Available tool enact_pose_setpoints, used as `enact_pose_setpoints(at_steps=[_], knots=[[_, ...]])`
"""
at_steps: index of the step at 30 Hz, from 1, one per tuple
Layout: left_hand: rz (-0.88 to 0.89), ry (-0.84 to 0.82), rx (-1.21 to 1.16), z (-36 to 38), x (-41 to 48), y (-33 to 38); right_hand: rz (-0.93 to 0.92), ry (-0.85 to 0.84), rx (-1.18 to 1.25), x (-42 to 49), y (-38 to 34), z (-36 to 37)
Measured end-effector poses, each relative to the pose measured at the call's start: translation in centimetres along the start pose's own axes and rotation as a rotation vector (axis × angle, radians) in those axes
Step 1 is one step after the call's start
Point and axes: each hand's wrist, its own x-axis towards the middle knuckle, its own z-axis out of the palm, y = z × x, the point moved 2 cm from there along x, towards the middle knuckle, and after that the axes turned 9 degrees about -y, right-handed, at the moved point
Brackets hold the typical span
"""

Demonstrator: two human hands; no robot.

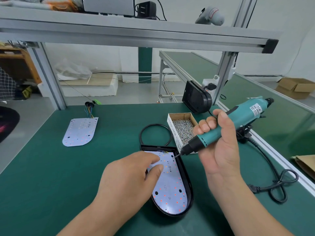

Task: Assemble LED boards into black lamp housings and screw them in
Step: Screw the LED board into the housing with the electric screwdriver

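Note:
A black lamp housing (188, 183) lies on the green table in front of me with a white LED board (172, 184) seated inside it. My left hand (131, 174) rests on the board's upper left part, fingers pressing it down. My right hand (219, 142) grips a teal electric screwdriver (226, 124); its bit tip touches a screw at the board's upper right corner. A second LED board (80, 132) with coloured wires lies apart at the left. Another black housing (196, 98) leans upright at the back right.
An open cardboard box of screws (183, 129) stands just behind the housing, beside a looped black cable (154, 133). The screwdriver's cord (276, 183) coils at the right near the table's aluminium edge. A shelf rail (136, 36) runs overhead. A conveyor (255, 92) lies to the right.

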Motion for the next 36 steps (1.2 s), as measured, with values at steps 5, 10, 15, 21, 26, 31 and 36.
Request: enact_pose_setpoints(at_steps=[5, 10, 15, 21, 26, 31, 36], knots=[[0.241, -0.148, 0.27, 1.1, -0.4, 0.8, -0.04, 0.068, -0.078, 0.8, 0.0, -1.4], [0.308, -0.188, 0.493, 1.0, -0.5, 1.2, -0.046, 0.078, -0.18, 1.4, 0.5, -2.4], [0.282, -0.293, 0.521, 0.6, -0.4, 1.6, -0.029, 0.027, -0.235, 1.4, 1.3, -2.5], [0.27, -0.297, 0.508, 1.2, -0.5, 1.5, -0.031, 0.006, -0.289, 1.1, 1.8, -1.8], [0.255, -0.347, 0.544, 1.3, -0.4, 1.5, -0.023, -0.015, -0.32, 1.0, 2.0, -1.8], [0.259, -0.359, 0.54, 1.2, -0.4, 1.7, -0.026, -0.049, -0.365, 1.1, 2.3, -1.8], [0.293, -0.293, 0.494, 1.1, -0.5, 1.6, -0.007, -0.107, -0.418, 1.0, 2.5, -1.5]])
